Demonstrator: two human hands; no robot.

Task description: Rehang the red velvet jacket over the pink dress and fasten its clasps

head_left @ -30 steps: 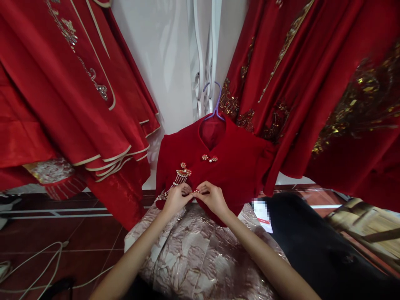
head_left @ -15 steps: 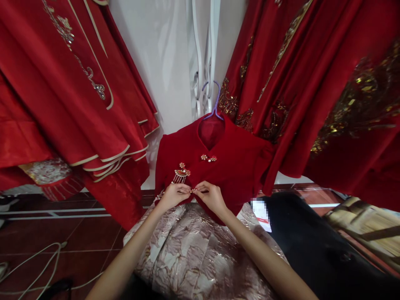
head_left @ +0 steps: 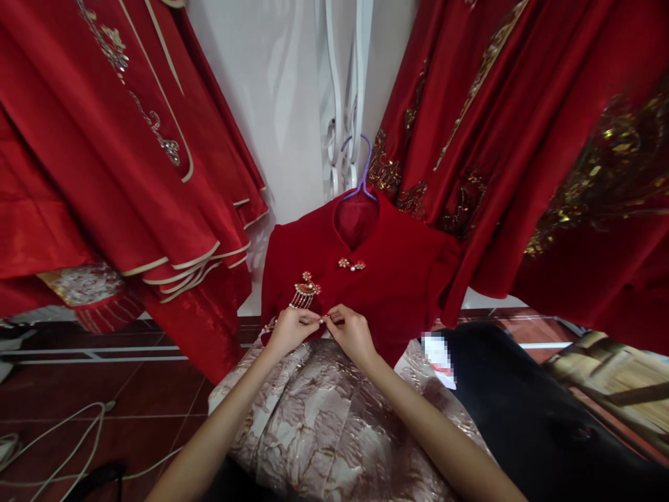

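Observation:
A red velvet top (head_left: 397, 279) on a purple hanger (head_left: 359, 171) lies in front of me, over a pale brocade skirt (head_left: 318, 418). My left hand (head_left: 289, 329) and my right hand (head_left: 351, 332) meet at the lower front of the top, fingers pinched together on a small pearl clasp (head_left: 327, 318). Just above my left hand a gold tasselled brooch (head_left: 305, 291) is pinned. Another pearl clasp (head_left: 350, 264) closes the collar.
Red embroidered gowns hang to the left (head_left: 130, 174) and right (head_left: 523, 153). A white wall with a white rack (head_left: 345, 97) stands behind. A black garment (head_left: 523, 411) with a tag (head_left: 437, 357) lies at the right. White cables (head_left: 67, 446) trail over the dark red floor tiles.
Both hands stay pinched at the same clasp; the fingers shift only slightly, and the view wobbles a little.

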